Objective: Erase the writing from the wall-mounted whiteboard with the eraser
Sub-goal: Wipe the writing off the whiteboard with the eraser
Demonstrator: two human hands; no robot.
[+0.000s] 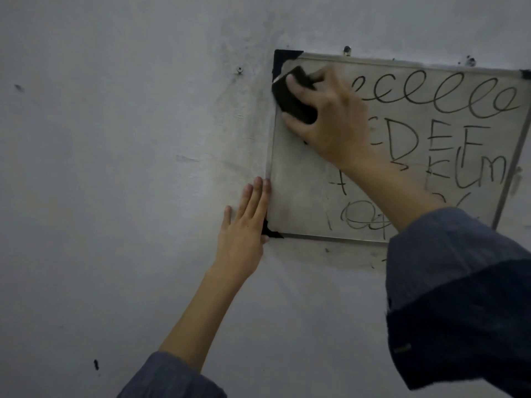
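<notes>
We have the eraser [294, 94] pressed flat to the top left corner of the whiteboard [298, 179], our right hand [330, 119] clamped over it with fingers wrapped across its top and the thumb tucked under its lower edge. Our left hand [244, 228] lies open on the wall [115, 168], fingers straight and close together, their tips touching the board's left frame near the bottom corner (a brace, we judge, to stop the board swinging). To do this step well we should keep the pad flat, press evenly and sweep rightward in overlapping rows into the looped line and the block letters [439, 139], which are all still there. The left strip of the board looks wiped but grey and smeary, so a second pass may be needed. The wall is scuffed, with a bare screw [239, 70] and grey smudges around the frame; the light is dim
</notes>
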